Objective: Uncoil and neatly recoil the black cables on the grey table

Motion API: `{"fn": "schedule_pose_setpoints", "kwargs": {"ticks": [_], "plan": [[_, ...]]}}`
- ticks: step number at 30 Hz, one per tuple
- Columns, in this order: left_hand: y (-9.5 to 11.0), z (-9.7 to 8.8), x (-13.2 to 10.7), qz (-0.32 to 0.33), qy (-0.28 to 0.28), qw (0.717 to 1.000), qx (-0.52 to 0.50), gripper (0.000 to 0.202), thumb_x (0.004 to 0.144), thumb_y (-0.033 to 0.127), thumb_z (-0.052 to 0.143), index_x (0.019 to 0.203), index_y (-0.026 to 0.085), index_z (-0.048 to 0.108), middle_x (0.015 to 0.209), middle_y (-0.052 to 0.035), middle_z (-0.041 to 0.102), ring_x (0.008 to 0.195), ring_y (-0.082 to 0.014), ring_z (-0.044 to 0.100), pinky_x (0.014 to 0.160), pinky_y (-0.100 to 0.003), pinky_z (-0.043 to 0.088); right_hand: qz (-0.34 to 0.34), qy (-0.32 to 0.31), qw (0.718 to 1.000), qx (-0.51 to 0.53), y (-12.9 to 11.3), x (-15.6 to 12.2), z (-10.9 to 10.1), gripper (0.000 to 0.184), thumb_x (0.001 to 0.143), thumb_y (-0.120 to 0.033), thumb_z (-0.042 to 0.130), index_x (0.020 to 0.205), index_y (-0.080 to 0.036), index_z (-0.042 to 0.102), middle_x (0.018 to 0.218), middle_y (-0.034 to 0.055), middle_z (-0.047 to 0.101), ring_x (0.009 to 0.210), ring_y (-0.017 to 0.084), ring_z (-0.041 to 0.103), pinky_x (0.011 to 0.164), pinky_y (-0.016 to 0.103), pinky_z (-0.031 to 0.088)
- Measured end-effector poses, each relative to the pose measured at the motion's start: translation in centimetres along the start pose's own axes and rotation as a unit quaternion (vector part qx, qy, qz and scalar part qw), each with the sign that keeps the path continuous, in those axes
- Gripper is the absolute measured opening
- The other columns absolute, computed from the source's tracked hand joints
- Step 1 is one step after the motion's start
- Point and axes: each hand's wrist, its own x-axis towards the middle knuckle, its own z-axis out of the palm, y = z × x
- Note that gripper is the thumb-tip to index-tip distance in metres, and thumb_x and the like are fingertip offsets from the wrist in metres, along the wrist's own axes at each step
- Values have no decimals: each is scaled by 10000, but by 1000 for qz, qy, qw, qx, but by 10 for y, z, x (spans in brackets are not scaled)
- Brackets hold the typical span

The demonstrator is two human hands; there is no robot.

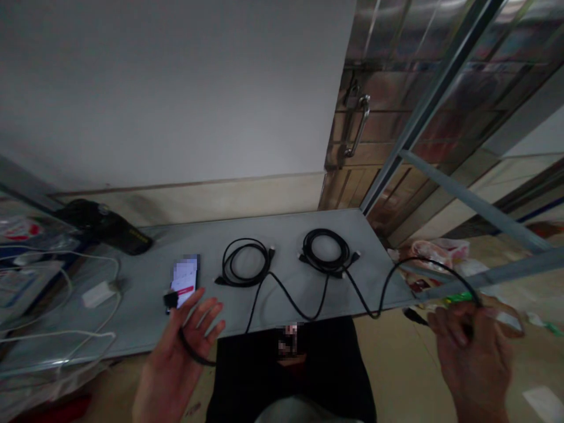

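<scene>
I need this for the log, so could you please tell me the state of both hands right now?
Left hand: open, the black cable lying across its fingers.
Right hand: closed on the same cable's other end.

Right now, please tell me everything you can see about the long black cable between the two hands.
The long black cable is thin, dark and looks rubber-coated. It is loose, not coiled. One end with a black plug rests at the open left hand; it then snakes in waves over the grey table, past its front edge, and arcs up into the closed right hand.
</scene>
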Motion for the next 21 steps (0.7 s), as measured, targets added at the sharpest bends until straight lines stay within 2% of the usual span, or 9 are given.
{"fn": "schedule_pose_setpoints", "kwargs": {"ticks": [2,4,7,10,13,15,17,21], "plan": [[-23,12,-4,-41,-32,999,-6,354,1080,443,669,1340,253,818,1232,-117,862,1198,-331,825,898,-434,742,18,-56,998,28,1,-18,22,578,1117,-635,670,723,-218,601,524,-72,336,495,110,313,531,286,349],[-46,21,-7,-70,-62,996,-11,370,1088,449,665,1330,221,828,1360,-146,832,1346,-353,773,1050,-478,705,46,-120,991,46,5,-39,40,626,1120,-659,643,678,-225,556,538,-53,363,522,128,366,555,307,369],[-78,27,-9,-82,-115,990,-29,417,1068,453,697,1399,230,817,1558,-148,745,1583,-355,601,1300,-512,536,79,-208,974,44,12,-71,55,602,1114,-689,624,723,-232,600,585,-33,405,578,154,417,581,320,365],[-99,26,-8,-86,-136,986,-42,446,1052,411,696,1476,296,779,1614,-113,714,1668,-331,500,1405,-548,380,99,-320,942,20,18,-94,60,635,1143,-737,503,775,-234,627,598,-31,411,588,162,419,609,331,368],[-102,23,-9,-100,-161,980,-53,444,1054,355,678,1487,304,761,1640,-99,697,1688,-314,470,1430,-536,324,85,-429,896,-73,20,-102,65,627,1188,-694,420,871,-221,683,630,-27,489,611,150,472,691,316,433],[-97,25,-11,-112,-180,975,-60,396,1063,347,678,1437,276,785,1623,-111,709,1669,-312,500,1418,-506,353,48,-471,869,-141,21,-102,73,537,1213,-607,437,958,-223,712,742,-4,590,692,149,555,746,291,472],[-90,31,-15,-135,-179,973,-55,334,1085,379,681,1356,241,818,1563,-136,747,1604,-329,585,1362,-495,455,-1,-490,850,-191,25,-100,84,424,1219,-511,474,995,-235,705,910,30,665,828,163,638,811,275,515],[-83,52,-27,-198,-171,964,-37,281,1096,401,706,1245,206,844,1305,-163,836,1325,-357,778,1118,-503,664,-55,-506,819,-264,43,-104,104,253,1209,-350,494,1073,-258,686,1166,60,705,1033,187,719,957,285,572]]}}
